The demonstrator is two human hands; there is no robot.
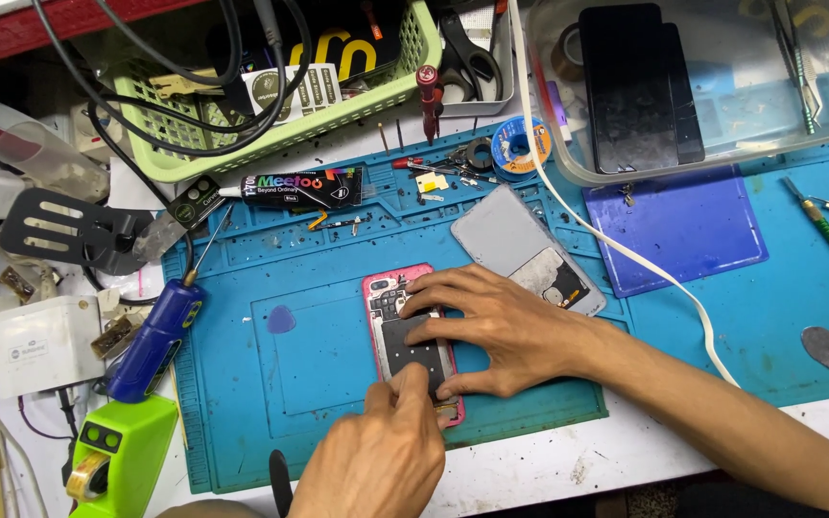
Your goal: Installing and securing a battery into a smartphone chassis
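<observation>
An opened phone with a pink frame [388, 297] lies back side up on a blue work mat [319, 288], its dark inner plate showing. My right hand [491, 326] reaches in from the right. Its fingers are spread flat over the middle and lower part of the phone and hold it down. My left hand [376, 456] comes up from the bottom edge with fingers curled, and its thumb presses on the phone's lower end. That lower end is hidden under both hands.
A grey back cover [506, 240] lies just above my right hand. A purple pick [281, 319] and a blue electric screwdriver [155, 341] lie to the left. A black glue tube [304, 187], a green basket [242, 134], a clear box [722, 134] and a white cable [626, 254] are behind.
</observation>
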